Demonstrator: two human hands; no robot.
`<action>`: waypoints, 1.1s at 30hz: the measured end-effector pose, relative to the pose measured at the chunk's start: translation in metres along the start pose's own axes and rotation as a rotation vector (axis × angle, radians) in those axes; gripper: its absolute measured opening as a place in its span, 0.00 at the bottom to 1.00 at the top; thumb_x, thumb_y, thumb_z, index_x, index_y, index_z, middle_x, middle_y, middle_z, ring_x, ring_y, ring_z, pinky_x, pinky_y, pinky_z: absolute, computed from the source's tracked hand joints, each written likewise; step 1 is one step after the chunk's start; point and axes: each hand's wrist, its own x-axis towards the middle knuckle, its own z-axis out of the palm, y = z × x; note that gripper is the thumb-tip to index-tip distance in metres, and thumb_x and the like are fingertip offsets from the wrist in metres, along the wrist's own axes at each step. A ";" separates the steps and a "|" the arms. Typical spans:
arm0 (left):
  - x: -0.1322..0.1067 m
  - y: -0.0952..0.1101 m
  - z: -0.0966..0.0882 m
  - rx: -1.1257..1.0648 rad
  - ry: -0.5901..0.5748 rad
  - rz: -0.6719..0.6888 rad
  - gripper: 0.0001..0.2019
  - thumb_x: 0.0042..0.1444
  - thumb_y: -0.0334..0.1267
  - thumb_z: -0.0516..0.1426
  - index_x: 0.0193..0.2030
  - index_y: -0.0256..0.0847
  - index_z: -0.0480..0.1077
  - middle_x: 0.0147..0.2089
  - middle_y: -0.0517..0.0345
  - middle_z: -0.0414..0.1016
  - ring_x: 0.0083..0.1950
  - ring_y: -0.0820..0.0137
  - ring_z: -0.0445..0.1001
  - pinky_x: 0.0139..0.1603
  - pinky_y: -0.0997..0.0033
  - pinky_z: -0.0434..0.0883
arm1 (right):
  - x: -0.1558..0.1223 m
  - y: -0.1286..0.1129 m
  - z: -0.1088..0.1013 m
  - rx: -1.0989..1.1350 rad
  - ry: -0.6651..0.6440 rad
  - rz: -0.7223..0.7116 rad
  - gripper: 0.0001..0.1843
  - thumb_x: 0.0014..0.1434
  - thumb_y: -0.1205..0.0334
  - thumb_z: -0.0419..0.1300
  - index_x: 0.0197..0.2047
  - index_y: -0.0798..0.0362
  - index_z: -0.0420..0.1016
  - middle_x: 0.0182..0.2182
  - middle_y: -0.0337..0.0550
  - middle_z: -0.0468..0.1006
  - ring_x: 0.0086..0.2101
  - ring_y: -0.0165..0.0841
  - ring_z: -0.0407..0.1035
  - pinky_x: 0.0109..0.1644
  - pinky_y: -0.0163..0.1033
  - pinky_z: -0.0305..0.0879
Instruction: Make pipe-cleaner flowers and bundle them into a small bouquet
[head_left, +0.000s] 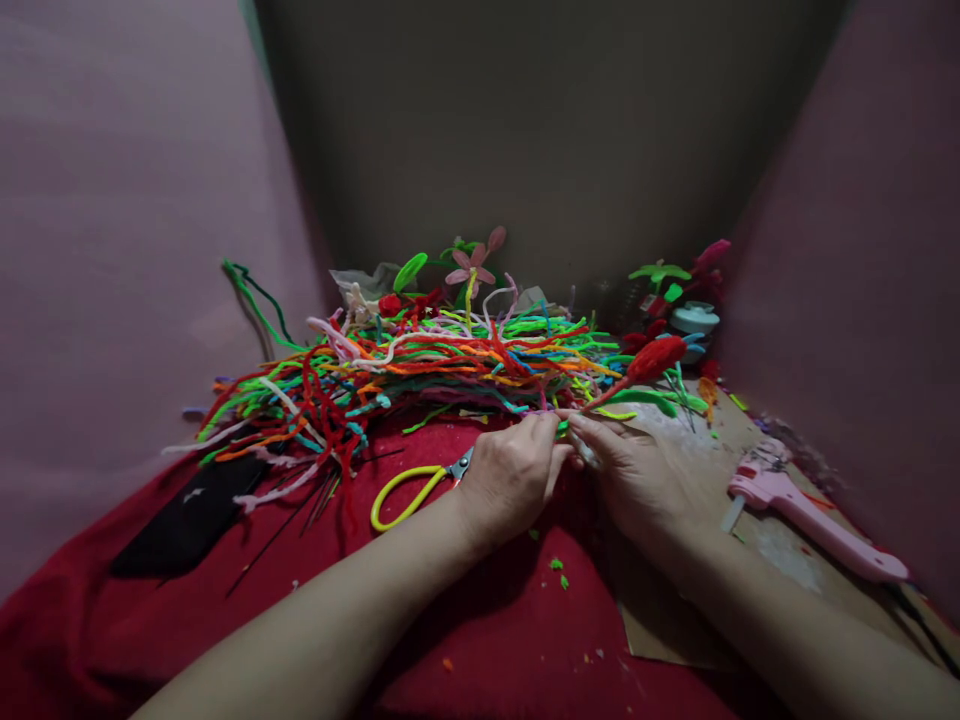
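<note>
Mauve walls [135,250] flank a dark grey backdrop [540,130] in dim light.

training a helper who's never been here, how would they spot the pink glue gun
On the red cloth, find the brown cardboard at the right. The glue gun lies there, right of the right hand. Its long, smooth pink handle sets it apart from the fuzzy stems.

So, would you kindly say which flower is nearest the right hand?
The red bud-shaped flower, its stem running to the right hand; the pink open flower sits farther back.
</note>
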 end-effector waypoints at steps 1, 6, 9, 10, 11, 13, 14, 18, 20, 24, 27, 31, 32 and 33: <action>0.000 0.001 -0.001 0.075 -0.009 0.027 0.14 0.63 0.40 0.44 0.45 0.35 0.65 0.37 0.49 0.73 0.37 0.65 0.73 0.34 0.70 0.69 | -0.001 -0.003 0.001 -0.020 0.008 0.014 0.15 0.50 0.50 0.59 0.27 0.55 0.77 0.20 0.39 0.71 0.23 0.30 0.62 0.27 0.35 0.60; 0.002 0.002 -0.006 0.283 -0.020 0.136 0.14 0.62 0.32 0.40 0.42 0.35 0.66 0.31 0.51 0.72 0.30 0.66 0.72 0.29 0.70 0.66 | -0.006 -0.017 0.006 -0.128 0.050 0.001 0.15 0.49 0.53 0.58 0.18 0.53 0.73 0.19 0.39 0.68 0.23 0.30 0.59 0.26 0.34 0.58; 0.001 -0.001 -0.006 0.214 -0.052 0.125 0.13 0.61 0.31 0.42 0.42 0.35 0.67 0.33 0.49 0.73 0.32 0.66 0.72 0.31 0.71 0.66 | -0.009 -0.028 0.008 -0.178 0.028 0.019 0.17 0.49 0.53 0.57 0.15 0.52 0.71 0.18 0.39 0.68 0.23 0.31 0.58 0.25 0.34 0.58; 0.001 -0.002 -0.006 0.159 -0.065 0.101 0.13 0.61 0.30 0.43 0.41 0.35 0.68 0.33 0.49 0.74 0.32 0.67 0.73 0.31 0.71 0.66 | -0.009 -0.031 0.009 -0.193 0.023 0.037 0.17 0.49 0.53 0.58 0.14 0.51 0.70 0.17 0.39 0.67 0.22 0.30 0.57 0.24 0.34 0.57; 0.001 -0.004 -0.005 0.089 -0.071 0.066 0.12 0.60 0.30 0.44 0.41 0.35 0.68 0.34 0.49 0.74 0.33 0.67 0.73 0.31 0.71 0.66 | -0.009 -0.034 0.009 -0.207 0.027 0.053 0.18 0.49 0.52 0.58 0.13 0.51 0.70 0.16 0.39 0.66 0.21 0.29 0.56 0.23 0.34 0.56; 0.002 -0.006 -0.003 -0.102 -0.042 -0.017 0.12 0.59 0.29 0.45 0.41 0.36 0.69 0.35 0.51 0.75 0.33 0.69 0.72 0.33 0.72 0.65 | -0.009 -0.037 0.008 -0.226 0.022 0.080 0.18 0.49 0.53 0.59 0.13 0.51 0.70 0.15 0.38 0.66 0.20 0.28 0.55 0.23 0.34 0.55; 0.002 -0.006 -0.002 -0.222 -0.008 -0.058 0.12 0.59 0.30 0.46 0.41 0.38 0.70 0.36 0.53 0.76 0.33 0.70 0.72 0.34 0.73 0.65 | -0.008 -0.036 0.008 -0.225 0.004 0.085 0.17 0.49 0.53 0.60 0.14 0.52 0.71 0.16 0.39 0.67 0.20 0.28 0.56 0.23 0.34 0.56; 0.009 -0.004 -0.005 -0.758 0.044 -0.235 0.10 0.59 0.36 0.50 0.38 0.40 0.72 0.31 0.60 0.74 0.30 0.75 0.69 0.32 0.77 0.63 | -0.003 -0.015 0.002 -0.071 -0.088 0.006 0.12 0.51 0.54 0.59 0.28 0.51 0.79 0.30 0.41 0.77 0.31 0.33 0.66 0.34 0.37 0.62; 0.013 -0.001 -0.010 -1.033 -0.031 -0.359 0.09 0.56 0.39 0.53 0.33 0.37 0.72 0.22 0.63 0.67 0.22 0.79 0.61 0.25 0.79 0.59 | 0.001 -0.001 -0.002 0.033 -0.124 -0.055 0.14 0.53 0.53 0.58 0.36 0.52 0.79 0.33 0.42 0.78 0.36 0.36 0.68 0.41 0.41 0.63; 0.016 0.001 -0.019 -1.440 -0.207 -0.557 0.13 0.51 0.43 0.58 0.25 0.35 0.66 0.16 0.68 0.57 0.15 0.84 0.50 0.17 0.81 0.48 | 0.005 0.002 -0.011 -0.054 -0.208 -0.093 0.16 0.56 0.53 0.56 0.44 0.49 0.78 0.38 0.42 0.79 0.43 0.40 0.69 0.52 0.47 0.59; 0.014 -0.001 -0.017 -1.655 -0.321 -0.596 0.11 0.52 0.42 0.58 0.27 0.36 0.65 0.16 0.69 0.56 0.13 0.85 0.47 0.15 0.83 0.46 | 0.007 -0.008 -0.018 -0.233 -0.234 -0.105 0.16 0.56 0.54 0.57 0.46 0.45 0.77 0.44 0.40 0.78 0.47 0.41 0.68 0.57 0.49 0.54; 0.011 -0.005 -0.013 -1.874 -0.470 -0.604 0.09 0.56 0.39 0.54 0.30 0.36 0.65 0.15 0.71 0.54 0.12 0.85 0.41 0.12 0.84 0.46 | 0.011 -0.005 -0.023 -0.171 -0.278 -0.052 0.16 0.55 0.55 0.58 0.47 0.44 0.77 0.44 0.40 0.78 0.48 0.41 0.68 0.58 0.49 0.53; 0.010 -0.006 -0.013 -1.908 -0.502 -0.604 0.09 0.57 0.39 0.54 0.30 0.36 0.65 0.16 0.71 0.54 0.12 0.85 0.40 0.11 0.84 0.47 | 0.013 -0.002 -0.023 -0.111 -0.290 -0.051 0.16 0.55 0.55 0.59 0.47 0.45 0.77 0.44 0.41 0.78 0.48 0.40 0.68 0.58 0.48 0.54; 0.010 -0.008 -0.013 -1.932 -0.533 -0.598 0.08 0.57 0.38 0.53 0.31 0.36 0.65 0.16 0.71 0.54 0.12 0.85 0.40 0.11 0.84 0.47 | 0.014 0.002 -0.023 -0.053 -0.300 -0.059 0.16 0.54 0.55 0.59 0.47 0.45 0.77 0.44 0.41 0.79 0.47 0.40 0.68 0.57 0.48 0.55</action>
